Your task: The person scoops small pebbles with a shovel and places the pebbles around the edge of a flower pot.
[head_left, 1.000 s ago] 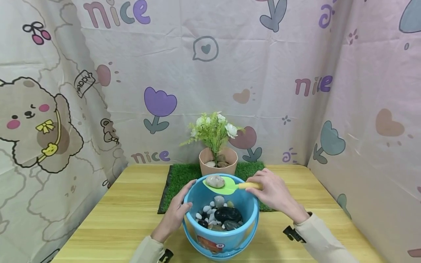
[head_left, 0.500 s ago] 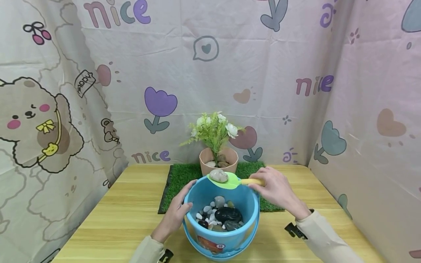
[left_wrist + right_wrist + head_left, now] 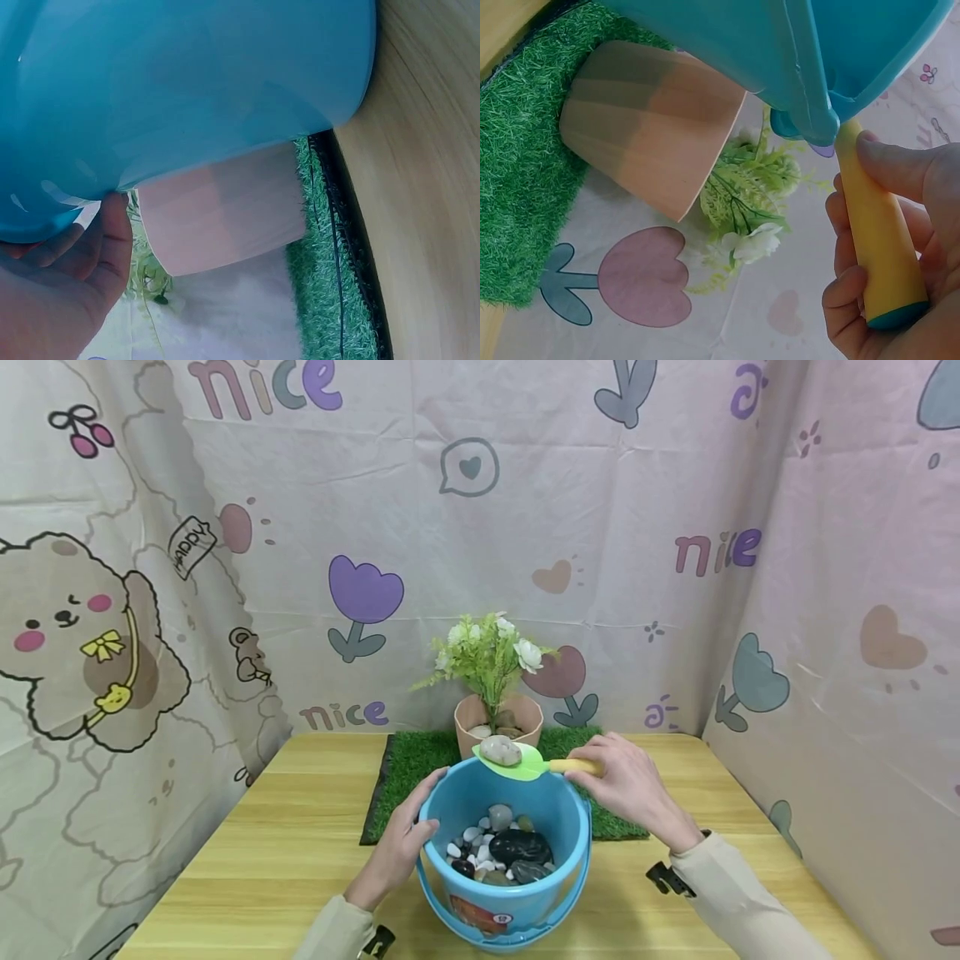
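Note:
A light-blue bucket [image 3: 517, 793] stands on the table, with white pebbles, a large black stone [image 3: 520, 847] and several other stones inside. My left hand [image 3: 397, 847] grips its left rim, thumb at the edge and fingers along the outer wall. My right hand [image 3: 621, 779] holds a toy shovel by its yellow handle [image 3: 881, 232], the fingers wrapped round it. The green shovel blade [image 3: 532, 762] is level over the bucket's far rim and bears one pale, mottled stone [image 3: 500, 750]. Behind it stands a peach flowerpot [image 3: 498, 712] holding stones and a white-flowered artificial plant [image 3: 487, 656].
The flowerpot stands on a green artificial turf mat [image 3: 420, 756], which lies at the back of the wooden table [image 3: 300, 827]. The bucket's blue carrying handle [image 3: 581, 881] hangs down in front. A printed cloth [image 3: 480, 543] encloses the table at the back and sides.
My right hand has raised the shovel with the stone and moved it away from me, from over the bucket's opening to its far rim, near the flowerpot. The left hand has stayed put.

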Action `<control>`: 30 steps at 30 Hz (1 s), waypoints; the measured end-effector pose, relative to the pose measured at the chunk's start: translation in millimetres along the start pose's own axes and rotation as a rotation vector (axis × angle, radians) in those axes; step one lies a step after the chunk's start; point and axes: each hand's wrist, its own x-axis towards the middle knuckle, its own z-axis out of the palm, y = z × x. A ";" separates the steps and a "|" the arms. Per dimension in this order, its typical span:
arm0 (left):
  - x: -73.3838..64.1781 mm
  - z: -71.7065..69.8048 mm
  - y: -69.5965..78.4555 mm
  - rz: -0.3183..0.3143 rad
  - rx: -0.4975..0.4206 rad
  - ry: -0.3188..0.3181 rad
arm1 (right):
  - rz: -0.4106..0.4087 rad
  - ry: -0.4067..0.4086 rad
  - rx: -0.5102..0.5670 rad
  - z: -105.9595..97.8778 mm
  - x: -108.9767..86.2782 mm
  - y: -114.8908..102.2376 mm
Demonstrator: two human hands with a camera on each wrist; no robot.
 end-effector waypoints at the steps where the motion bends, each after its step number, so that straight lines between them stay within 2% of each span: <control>1: 0.3 -0.2 0.0 0.001 -0.001 0.002 | 0.001 -0.001 -0.002 0.3 1.3 0.1; 9: 1.1 -1.6 1.6 -0.002 -0.005 0.008 | 0.022 -0.018 -0.014 1.8 8.2 1.9; 18: 3.5 -2.0 2.3 0.005 -0.011 0.004 | -0.002 -0.015 -0.048 -1.1 24.0 5.9; 30: -0.7 -0.1 1.2 -0.022 -0.021 -0.003 | 0.030 -0.052 -0.056 7.2 38.0 14.6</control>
